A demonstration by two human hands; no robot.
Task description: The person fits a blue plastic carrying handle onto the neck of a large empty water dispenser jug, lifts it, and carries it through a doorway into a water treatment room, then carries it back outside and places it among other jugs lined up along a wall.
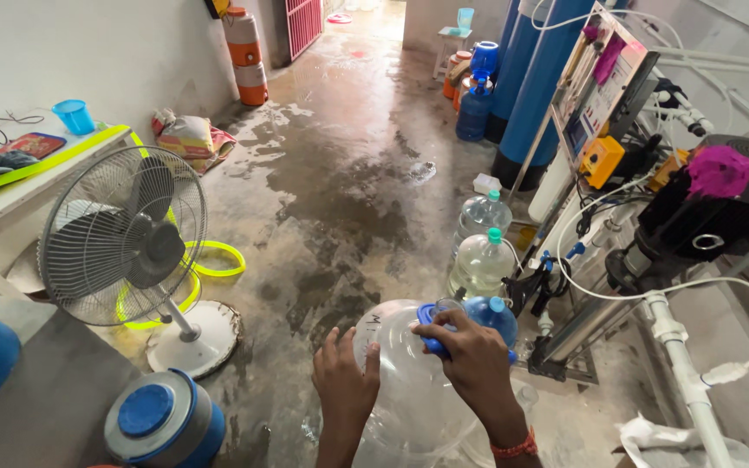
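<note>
On a wet concrete floor (340, 173) beside the filter rig (617, 113), I steady a big clear water jug (409, 381) low in the frame. My left hand (344, 381) lies flat against its shoulder, fingers spread and not clenched. My right hand (470, 351) is curled around the blue cap (433, 334) at the neck. The cap seats best, I judge, pressed square while the left braces. A fan (123, 238) stands left; smaller bottles (481, 251) wait nearby.
</note>
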